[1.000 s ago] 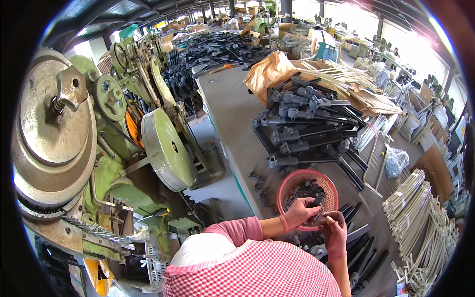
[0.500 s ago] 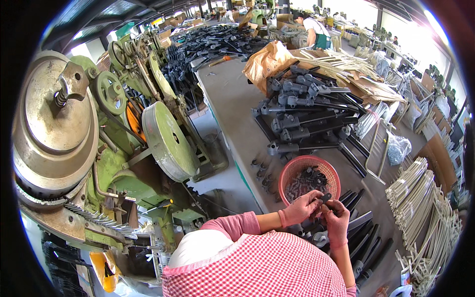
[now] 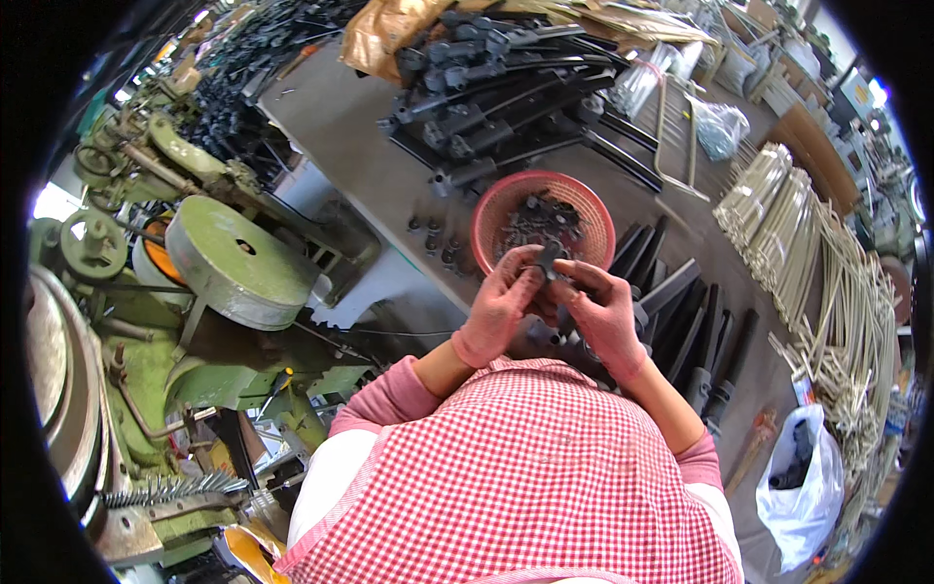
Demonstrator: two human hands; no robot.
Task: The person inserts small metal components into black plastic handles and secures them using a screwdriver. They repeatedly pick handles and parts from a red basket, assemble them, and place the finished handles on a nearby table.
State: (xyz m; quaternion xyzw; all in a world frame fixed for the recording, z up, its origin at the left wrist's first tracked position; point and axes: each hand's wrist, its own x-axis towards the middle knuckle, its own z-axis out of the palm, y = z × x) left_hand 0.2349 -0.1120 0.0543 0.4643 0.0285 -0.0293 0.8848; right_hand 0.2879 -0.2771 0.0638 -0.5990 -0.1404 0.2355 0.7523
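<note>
Both hands wear pinkish gloves and meet in front of a red plastic basket (image 3: 596, 222). Between their fingertips is a small flat dark part (image 3: 549, 255). My left hand (image 3: 498, 310) pinches it from one side, while my right hand (image 3: 608, 316) has thumb and fingers closed at the other side. Inside the basket lies a heap of similar small dark pieces (image 3: 538, 220). Black tubes with grey end fittings (image 3: 718, 346) lie beside my right hand. Several small dark caps (image 3: 435, 238) stand on the table left of the basket.
A pile of black tubes with grey joints (image 3: 486, 107) lies beyond the basket. Bundles of pale thin rods (image 3: 788, 224) are on the right, near a white plastic bag (image 3: 803, 487). Green machinery with a large wheel (image 3: 238, 263) stands left of the table (image 3: 341, 127).
The whole view has swung down and to the right, bringing the white bag into sight. Both hands stay together at the basket, still holding the small dark part.
</note>
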